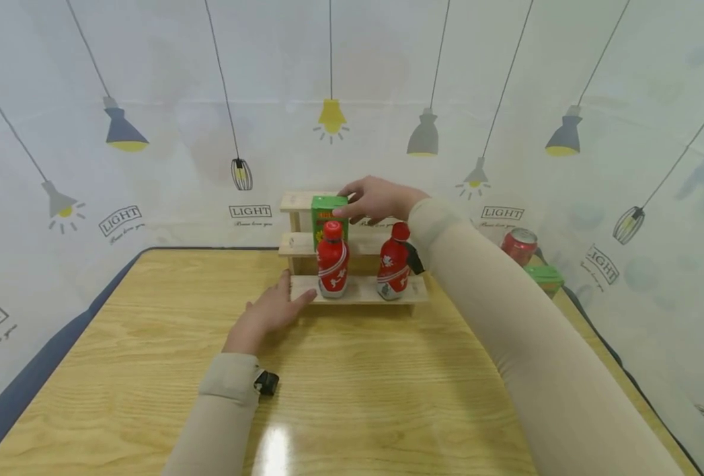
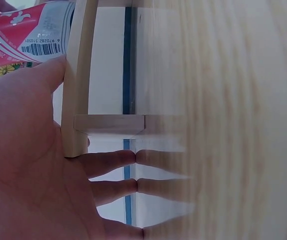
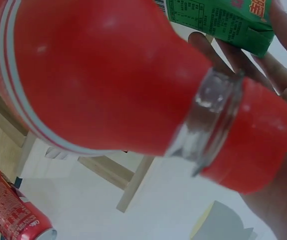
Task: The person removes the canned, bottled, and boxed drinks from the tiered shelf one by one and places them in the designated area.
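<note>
My right hand (image 1: 378,198) reaches over the wooden tiered rack (image 1: 363,291) and pinches the top right of a green drink carton (image 1: 322,206) between thumb and fingers. The same carton (image 3: 218,22) shows at the top of the right wrist view. On the lowest step stand two red bottles, a left bottle (image 1: 332,261) in front of the carton and a right bottle (image 1: 392,264) below my right wrist. My left hand (image 1: 271,309) is at the rack's left end. Its thumb rests on the lowest board, and its straight fingers (image 2: 111,192) touch the table beside it.
A red can (image 1: 519,246) and another green carton (image 1: 545,279) are at the far right of the table (image 1: 352,383), partly hidden by my right sleeve. Behind the rack hangs a pale curtain (image 1: 167,165) printed with lamps.
</note>
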{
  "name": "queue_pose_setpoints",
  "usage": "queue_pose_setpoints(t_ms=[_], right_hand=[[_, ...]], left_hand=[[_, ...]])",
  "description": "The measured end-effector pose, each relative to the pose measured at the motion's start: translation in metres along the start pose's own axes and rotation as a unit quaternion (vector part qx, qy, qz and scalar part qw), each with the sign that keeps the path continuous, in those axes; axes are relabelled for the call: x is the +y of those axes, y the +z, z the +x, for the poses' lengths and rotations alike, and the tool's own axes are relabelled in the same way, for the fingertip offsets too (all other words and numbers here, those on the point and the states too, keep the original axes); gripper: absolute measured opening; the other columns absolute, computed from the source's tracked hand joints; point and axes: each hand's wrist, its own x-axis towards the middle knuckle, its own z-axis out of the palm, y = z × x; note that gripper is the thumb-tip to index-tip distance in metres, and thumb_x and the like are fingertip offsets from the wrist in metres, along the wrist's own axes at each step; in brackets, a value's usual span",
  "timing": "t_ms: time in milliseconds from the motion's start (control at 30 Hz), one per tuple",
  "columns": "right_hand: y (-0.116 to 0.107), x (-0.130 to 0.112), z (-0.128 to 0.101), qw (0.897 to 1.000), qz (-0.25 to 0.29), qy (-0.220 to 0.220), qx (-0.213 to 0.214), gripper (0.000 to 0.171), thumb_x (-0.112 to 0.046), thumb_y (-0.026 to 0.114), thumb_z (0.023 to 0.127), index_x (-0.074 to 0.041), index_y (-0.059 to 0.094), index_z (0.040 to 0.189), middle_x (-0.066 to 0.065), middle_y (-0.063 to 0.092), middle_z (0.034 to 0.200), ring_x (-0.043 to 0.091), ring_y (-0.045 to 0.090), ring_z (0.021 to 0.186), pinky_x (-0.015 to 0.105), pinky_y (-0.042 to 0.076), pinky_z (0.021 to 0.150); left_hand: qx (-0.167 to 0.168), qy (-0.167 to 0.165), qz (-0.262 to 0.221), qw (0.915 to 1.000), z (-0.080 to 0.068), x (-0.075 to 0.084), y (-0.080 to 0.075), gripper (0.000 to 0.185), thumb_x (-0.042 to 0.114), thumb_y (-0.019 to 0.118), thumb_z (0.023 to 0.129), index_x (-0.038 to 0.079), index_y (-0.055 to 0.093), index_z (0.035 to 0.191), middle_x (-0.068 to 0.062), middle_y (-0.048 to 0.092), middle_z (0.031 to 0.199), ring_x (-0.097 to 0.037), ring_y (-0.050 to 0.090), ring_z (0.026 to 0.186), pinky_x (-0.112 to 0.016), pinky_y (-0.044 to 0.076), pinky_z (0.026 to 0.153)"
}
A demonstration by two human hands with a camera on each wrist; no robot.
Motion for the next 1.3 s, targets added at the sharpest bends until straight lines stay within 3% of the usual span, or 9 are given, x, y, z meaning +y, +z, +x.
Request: queue_pose_setpoints(t_ms=[433, 800, 1033, 1300], right_hand=[[-0.010, 0.022, -0.006, 0.997, 0.065, -0.007, 0.035, 0.069, -0.039, 0.082, 0.095, -0.013, 0.055, 0.153, 0.010, 0.072, 0.138, 0.033, 0.067, 0.132, 0.053, 0.054, 0.116], [-0.022, 0.047, -0.019, 0.996, 0.085, -0.017, 0.017, 0.067, -0.031, 0.075, 0.101, -0.010, 0.048, 0.159, 0.010, 0.062, 0.150, 0.031, 0.060, 0.141, 0.051, 0.054, 0.116], [-0.032, 0.065, -0.033, 0.997, 0.073, -0.007, 0.034, 0.066, -0.034, 0.074, 0.102, -0.016, 0.048, 0.159, 0.006, 0.058, 0.157, 0.028, 0.062, 0.135, 0.043, 0.060, 0.102], [-0.047, 0.094, -0.049, 0.992, 0.122, -0.014, 0.029, 0.065, -0.028, 0.071, 0.105, -0.011, 0.044, 0.161, 0.015, 0.054, 0.159, 0.035, 0.056, 0.145, 0.058, 0.053, 0.115]], left_hand=[[-0.001, -0.001, 0.006, 1.0000, 0.004, -0.001, -0.001, 0.107, 0.079, 0.035, 0.103, 0.004, -0.001, 0.171, -0.026, 0.024, 0.174, -0.050, 0.027, 0.161, -0.086, 0.003, 0.122], [-0.002, -0.001, 0.000, 1.0000, -0.001, 0.003, -0.002, 0.110, 0.081, 0.035, 0.102, 0.004, 0.000, 0.171, -0.027, 0.025, 0.174, -0.050, 0.027, 0.160, -0.086, 0.004, 0.122], [-0.001, -0.002, -0.001, 1.0000, -0.002, 0.004, -0.002, 0.107, 0.078, 0.037, 0.103, 0.004, 0.000, 0.171, -0.026, 0.025, 0.174, -0.050, 0.027, 0.161, -0.085, 0.004, 0.122], [-0.001, 0.001, -0.001, 1.0000, -0.001, 0.003, -0.001, 0.106, 0.076, 0.037, 0.104, 0.003, 0.000, 0.171, -0.027, 0.024, 0.174, -0.050, 0.027, 0.161, -0.086, 0.004, 0.122]])
